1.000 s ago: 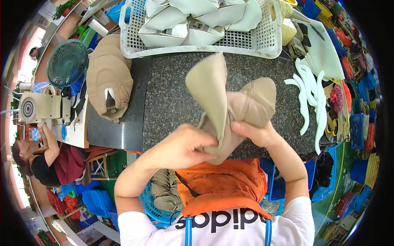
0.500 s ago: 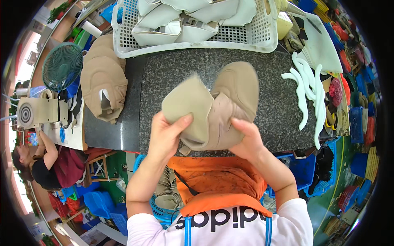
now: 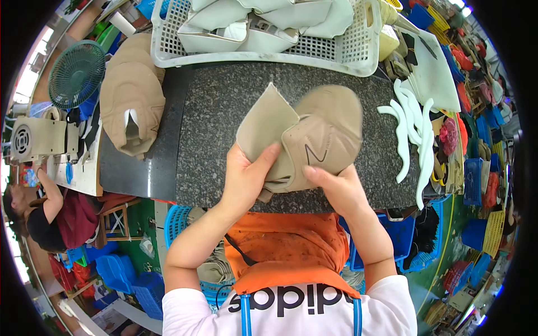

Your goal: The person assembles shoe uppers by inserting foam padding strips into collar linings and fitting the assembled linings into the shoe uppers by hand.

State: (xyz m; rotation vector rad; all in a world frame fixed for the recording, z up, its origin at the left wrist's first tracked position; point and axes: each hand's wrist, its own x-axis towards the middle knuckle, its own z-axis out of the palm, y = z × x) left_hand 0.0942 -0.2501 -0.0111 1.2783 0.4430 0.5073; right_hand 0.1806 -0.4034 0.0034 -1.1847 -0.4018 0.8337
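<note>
Above the dark speckled table I hold a tan shoe upper [image 3: 330, 134] in both hands, its rounded toe pointing away from me. A pale beige pointed panel [image 3: 264, 124] stands out from its left side. My left hand [image 3: 246, 171] is closed on the panel's lower part, thumb on top. My right hand [image 3: 333, 187] grips the near right side of the upper, thumb pressed below a dark angular line. The fingers beneath the material are hidden. To the left lies a stack of similar tan shoe uppers [image 3: 131, 92].
A white plastic basket [image 3: 269, 59] of pale pieces stands at the table's far edge. Wavy mint-white strips [image 3: 413, 126] lie at right. A green fan [image 3: 76, 74] and a machine [image 3: 40, 137] are on the left, where another person [image 3: 53, 218] sits.
The shoe upper has turned and tilted in my hands, bringing more of its side with the dark line into view. My left hand and the panel have shifted right relative to the table.
</note>
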